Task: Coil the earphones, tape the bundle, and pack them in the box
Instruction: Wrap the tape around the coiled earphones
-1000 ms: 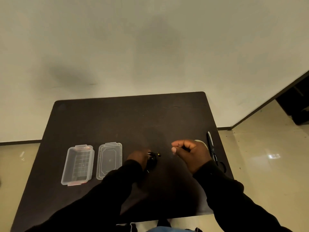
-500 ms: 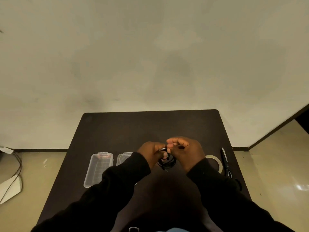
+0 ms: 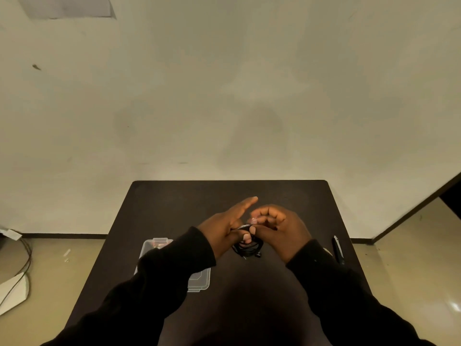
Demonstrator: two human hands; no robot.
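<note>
A coiled bundle of black earphones [image 3: 247, 247] hangs between my two hands above the middle of the dark table [image 3: 224, 193]. My left hand [image 3: 225, 224] pinches its top between thumb and fingers, with one finger stretched out straight. My right hand [image 3: 280, 229] is curled and grips the same spot, where a thin pale strip, perhaps tape, shows. The clear plastic box [image 3: 154, 245] lies at the left, mostly hidden by my left sleeve. Its clear lid [image 3: 200, 280] peeks out beside it.
Scissors [image 3: 337, 249] lie near the table's right edge. The tape roll [image 3: 327, 251] is almost wholly hidden behind my right wrist. A beige wall rises just behind the table. Cables and a white object [image 3: 15, 285] lie on the floor at the left.
My hands came together and lifted the coil off the table. The left hand's finger has straightened out. The camera has tilted up, so the table sits lower in view.
</note>
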